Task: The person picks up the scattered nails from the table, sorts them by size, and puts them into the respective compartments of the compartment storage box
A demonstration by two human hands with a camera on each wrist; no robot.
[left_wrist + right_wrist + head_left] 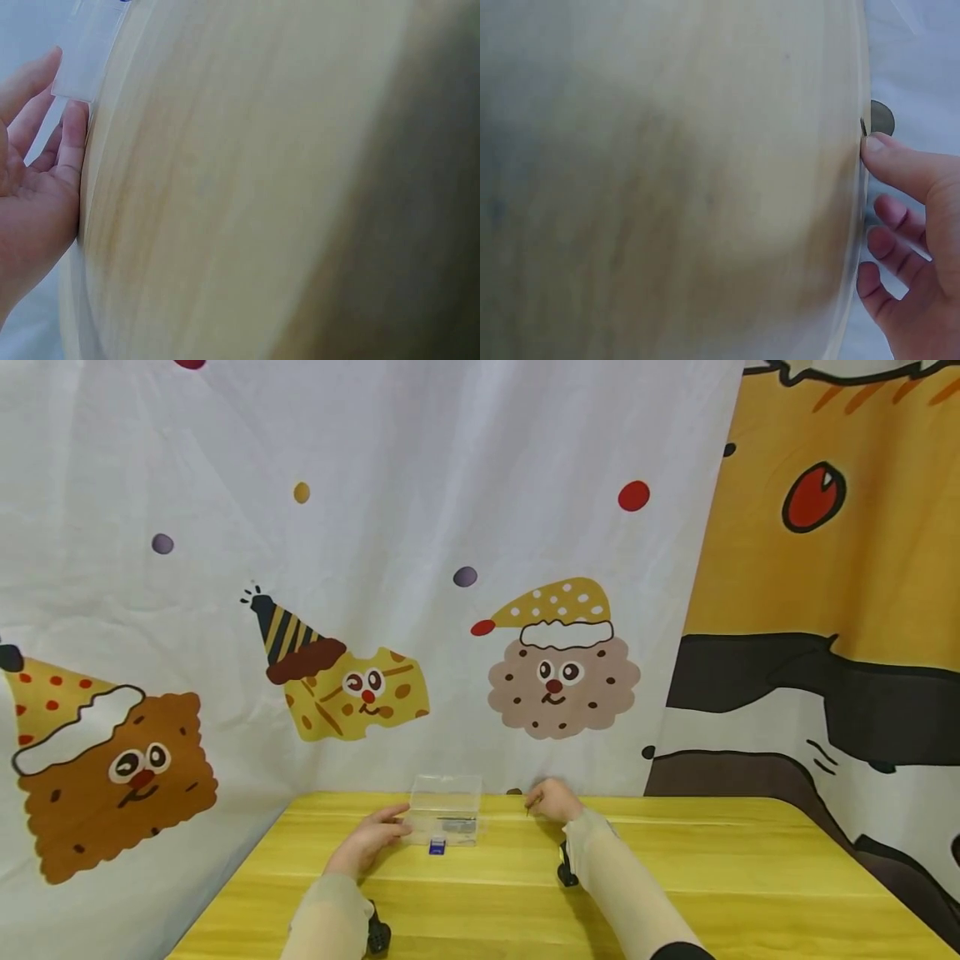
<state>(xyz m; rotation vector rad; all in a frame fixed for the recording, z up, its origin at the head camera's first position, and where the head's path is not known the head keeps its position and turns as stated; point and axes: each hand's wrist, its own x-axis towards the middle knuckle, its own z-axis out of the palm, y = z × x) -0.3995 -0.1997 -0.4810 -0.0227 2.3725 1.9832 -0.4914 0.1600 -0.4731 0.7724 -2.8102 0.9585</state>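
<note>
A clear plastic box (422, 828) stands near the table's back edge, its transparent lid (446, 789) raised. Its front carries a blue latch (437, 847), and thin dark items (459, 820) lie inside, too small to identify. My left hand (369, 842) touches the box's left end with extended fingers; the left wrist view shows fingertips at the box's corner (84, 71). To the right of the box, my right hand (556, 802) pinches a small, thin dark metal piece (863, 127) between thumb and forefinger, just above the tabletop. The other right fingers curl loosely.
The yellow wood-grain table (480, 910) ends at a printed cloth (450, 693) hanging right behind the box. Dark wrist devices are strapped under both sleeves.
</note>
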